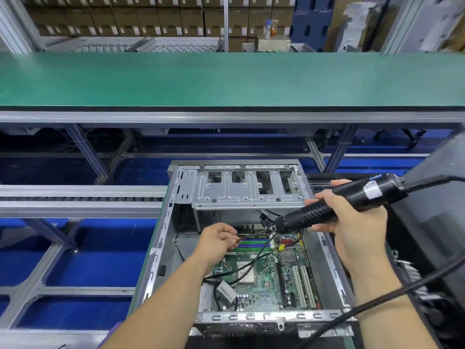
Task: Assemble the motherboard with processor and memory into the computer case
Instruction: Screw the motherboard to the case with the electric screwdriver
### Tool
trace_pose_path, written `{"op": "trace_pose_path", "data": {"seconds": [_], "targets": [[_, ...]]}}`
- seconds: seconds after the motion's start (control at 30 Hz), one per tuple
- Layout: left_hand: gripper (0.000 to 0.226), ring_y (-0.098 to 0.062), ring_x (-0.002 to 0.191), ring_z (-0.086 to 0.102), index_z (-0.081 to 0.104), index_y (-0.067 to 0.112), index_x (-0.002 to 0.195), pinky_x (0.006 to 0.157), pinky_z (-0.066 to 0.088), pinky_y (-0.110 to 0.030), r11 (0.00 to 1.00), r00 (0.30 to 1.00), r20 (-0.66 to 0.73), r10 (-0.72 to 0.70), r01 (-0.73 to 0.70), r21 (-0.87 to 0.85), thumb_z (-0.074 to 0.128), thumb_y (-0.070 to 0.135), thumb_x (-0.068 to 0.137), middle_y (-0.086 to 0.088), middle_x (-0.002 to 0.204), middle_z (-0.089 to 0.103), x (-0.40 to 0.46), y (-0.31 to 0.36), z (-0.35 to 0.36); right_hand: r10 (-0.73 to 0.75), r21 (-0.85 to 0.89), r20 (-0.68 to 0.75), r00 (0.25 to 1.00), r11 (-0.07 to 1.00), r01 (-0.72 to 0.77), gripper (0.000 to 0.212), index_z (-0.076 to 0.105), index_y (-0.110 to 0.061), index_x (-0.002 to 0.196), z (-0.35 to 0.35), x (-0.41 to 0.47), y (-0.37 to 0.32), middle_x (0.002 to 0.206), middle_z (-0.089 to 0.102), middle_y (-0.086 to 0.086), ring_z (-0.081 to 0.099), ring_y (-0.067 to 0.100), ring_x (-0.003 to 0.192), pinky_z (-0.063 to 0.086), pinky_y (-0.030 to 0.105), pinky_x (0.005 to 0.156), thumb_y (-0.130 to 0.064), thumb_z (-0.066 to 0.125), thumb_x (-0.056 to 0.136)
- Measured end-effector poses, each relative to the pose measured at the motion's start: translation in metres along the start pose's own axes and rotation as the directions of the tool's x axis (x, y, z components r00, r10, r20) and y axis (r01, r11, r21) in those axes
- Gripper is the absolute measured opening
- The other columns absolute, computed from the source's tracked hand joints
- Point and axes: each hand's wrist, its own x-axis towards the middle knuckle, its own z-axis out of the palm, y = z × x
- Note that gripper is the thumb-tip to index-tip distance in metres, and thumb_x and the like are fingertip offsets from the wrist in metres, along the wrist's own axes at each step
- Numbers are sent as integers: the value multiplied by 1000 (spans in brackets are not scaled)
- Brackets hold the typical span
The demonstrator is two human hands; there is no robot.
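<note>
An open grey computer case (161,238) lies flat in front of me. Inside it lies the green motherboard (270,278), with a silver processor (246,273) near its middle and blue and green memory slots (254,244) at its far side. My right hand (352,222) grips a black electric screwdriver (334,205), held slanting down to the left above the board. Its thin bit (254,234) points left, and my left hand (219,239) pinches the bit's tip over the memory slots. Black cables (251,265) cross the board.
A metal drive cage (249,190) spans the case's far end. The screwdriver's black cord (392,290) loops past my right forearm. A dark panel (437,222) stands at the right. A roller rail (75,199) runs left, and a green conveyor belt (226,79) runs behind.
</note>
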Motion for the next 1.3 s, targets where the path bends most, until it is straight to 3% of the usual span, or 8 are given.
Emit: {"op": "trace_pose_path", "data": {"seconds": [0.2, 0.7, 0.83, 0.9, 0.97, 1.07, 1.17, 1.3], "targets": [[19, -22, 84, 69, 66, 8, 93, 71, 56, -27, 998, 997, 68, 34, -37, 52, 60, -10, 91, -10, 82, 75, -2, 3, 3, -11, 12, 24, 1000, 1000, 11, 19, 67, -11, 100, -1, 0, -6, 85, 71, 21, 75, 42, 81, 52, 30, 39, 2, 70, 88], [20, -14, 72, 62, 65, 12, 98, 65, 52, -26, 992, 996, 84, 25, -35, 124, 60, -7, 92, 1, 98, 76, -10, 10, 7, -52, -34, 36, 998, 998, 53, 20, 68, -16, 93, 5, -8, -13, 90, 70, 30, 75, 41, 80, 53, 31, 39, 4, 71, 88], [23, -10, 70, 57, 68, 14, 98, 59, 48, -18, 973, 995, -26, 99, -91, 210, 56, -4, 92, -1, 94, 69, -10, 15, 8, -78, -34, 28, 997, 996, 79, 19, 69, -16, 93, 4, -7, -18, 86, 72, 21, 75, 40, 80, 53, 31, 39, 2, 72, 87], [18, -10, 64, 53, 67, 22, 82, 60, 47, -22, 928, 982, -64, 176, -144, 343, 56, 9, 87, 5, 75, 64, -13, 17, 10, -116, -27, 13, 993, 993, 117, 23, 72, -23, 88, 4, -6, -26, 82, 72, 16, 76, 39, 79, 53, 31, 40, 0, 73, 85], [13, -7, 60, 52, 62, 26, 67, 63, 49, -28, 844, 977, 57, 207, -208, 494, 58, 26, 79, 12, 64, 60, -18, 17, 16, -142, -23, 18, 990, 990, 142, 18, 73, -24, 88, 2, -4, -37, 80, 73, 13, 76, 39, 78, 52, 31, 41, -7, 75, 81], [28, -6, 70, 53, 51, 29, 68, 61, 45, -29, 607, 935, 309, 174, -349, 714, 62, 52, 80, 13, 76, 57, -20, 16, 33, -166, -61, 30, 986, 984, 167, 19, 71, -17, 94, -1, 1, -51, 79, 73, 14, 76, 40, 77, 53, 32, 41, -13, 76, 76], [40, -16, 75, 50, 45, 25, 80, 62, 40, -32, 380, 935, 333, 123, -355, 854, 63, 61, 84, 5, 86, 50, -13, 17, 46, -182, -100, 40, 983, 978, 185, 19, 73, -22, 88, 0, 1, -62, 78, 73, 12, 76, 38, 76, 53, 31, 41, -19, 78, 70], [41, -21, 73, 53, 45, 18, 84, 64, 44, -35, 398, 954, 295, 62, -294, 869, 64, 55, 88, 0, 80, 52, -9, 19, 59, -180, -129, 46, 983, 974, 185, 22, 73, -21, 86, -4, 1, -66, 77, 73, 12, 76, 39, 75, 52, 31, 40, -23, 79, 65]]}}
